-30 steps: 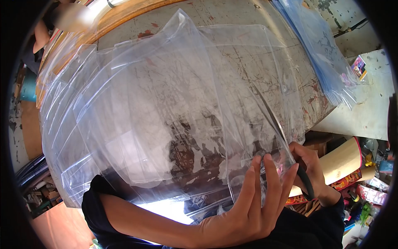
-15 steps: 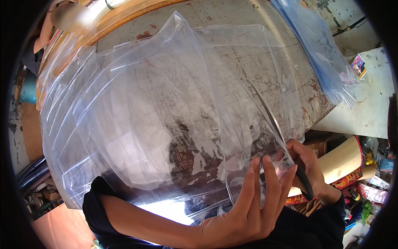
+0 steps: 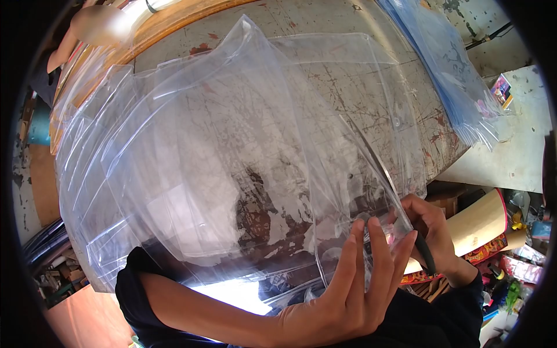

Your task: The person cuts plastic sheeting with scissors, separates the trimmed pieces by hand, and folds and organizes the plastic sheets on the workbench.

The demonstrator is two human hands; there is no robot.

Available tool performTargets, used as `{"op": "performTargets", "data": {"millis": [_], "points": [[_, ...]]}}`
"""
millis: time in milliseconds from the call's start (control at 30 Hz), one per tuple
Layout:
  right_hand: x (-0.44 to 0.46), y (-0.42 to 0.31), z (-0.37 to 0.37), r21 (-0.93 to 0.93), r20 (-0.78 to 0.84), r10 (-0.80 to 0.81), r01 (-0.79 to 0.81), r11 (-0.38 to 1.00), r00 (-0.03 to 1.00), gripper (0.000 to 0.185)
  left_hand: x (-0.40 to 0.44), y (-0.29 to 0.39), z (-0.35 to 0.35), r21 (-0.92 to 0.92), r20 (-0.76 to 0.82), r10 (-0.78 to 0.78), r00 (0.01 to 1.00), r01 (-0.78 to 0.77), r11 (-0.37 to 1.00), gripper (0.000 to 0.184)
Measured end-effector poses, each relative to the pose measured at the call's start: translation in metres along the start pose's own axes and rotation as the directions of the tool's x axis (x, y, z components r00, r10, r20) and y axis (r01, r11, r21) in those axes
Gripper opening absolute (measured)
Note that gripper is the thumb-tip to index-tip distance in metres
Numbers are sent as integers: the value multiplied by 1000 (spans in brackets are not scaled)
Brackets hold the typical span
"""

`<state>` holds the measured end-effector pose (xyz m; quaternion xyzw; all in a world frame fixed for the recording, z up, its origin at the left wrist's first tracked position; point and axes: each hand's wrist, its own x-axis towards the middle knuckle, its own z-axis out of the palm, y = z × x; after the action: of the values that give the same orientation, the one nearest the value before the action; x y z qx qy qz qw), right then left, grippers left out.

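Observation:
My right hand is closed around the dark handle of a pair of scissors. The long metal blades point up and left across a clear plastic sheet. My left hand rests on the near right part of this sheet, fingers stretched and spread, its thumb hidden. Its fingertips lie just left of the scissors' handle. Several layers of clear plastic overlap toward the left, their folded edges catching the light. How far the blades are around the plastic is hard to tell.
Underneath is a worn, paint-chipped table. A stack of bluish plastic sheets hangs over its right edge. Rolled material and assorted clutter lie at lower right. Another person's arm shows at top left.
The scissors have turned slightly, their tips shifting a little left and the handle moving slightly up and left. My left hand and the plastic look nearly the same.

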<state>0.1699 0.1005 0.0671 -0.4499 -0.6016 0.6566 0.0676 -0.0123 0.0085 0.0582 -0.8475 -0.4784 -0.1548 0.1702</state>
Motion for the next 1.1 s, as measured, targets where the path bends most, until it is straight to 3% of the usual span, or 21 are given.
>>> {"op": "performTargets", "data": {"millis": [67, 133, 233, 300, 633, 733, 900, 1100], "points": [[0, -2, 1, 88, 0, 6, -6, 996, 1000, 43, 1, 1, -3, -4, -9, -25, 1000, 25, 1000, 40], [0, -2, -3, 61, 42, -7, 5, 998, 999, 45, -1, 9, 3, -7, -19, -49, 999, 49, 999, 40], [0, -5, -1, 44, 67, -28, 25, 999, 997, 47, 2, 12, 11, 162, -210, -117, 971, 153, 975, 36], [-1, -6, -1, 54, 50, -37, 34, 998, 998, 48, 5, -3, -8, -114, 55, 10, 998, -3, 993, 42], [0, -9, -2, 13, 68, -11, 10, 1000, 998, 46, 2, 3, -4, -93, 45, 43, 998, -38, 995, 41], [-1, -6, -4, 2, 58, -21, 21, 1000, 998, 47, -5, 24, 7, 102, -95, -102, 990, 112, 988, 36], [-1, -5, -3, -19, 35, 11, -11, 1000, 999, 47, -6, 29, 10, 80, -111, -170, 979, 180, 980, 36], [-3, -9, -2, 100, 37, -45, 41, 994, 998, 48, -5, 25, 9, 58, -119, -156, 981, 164, 985, 39]]}}
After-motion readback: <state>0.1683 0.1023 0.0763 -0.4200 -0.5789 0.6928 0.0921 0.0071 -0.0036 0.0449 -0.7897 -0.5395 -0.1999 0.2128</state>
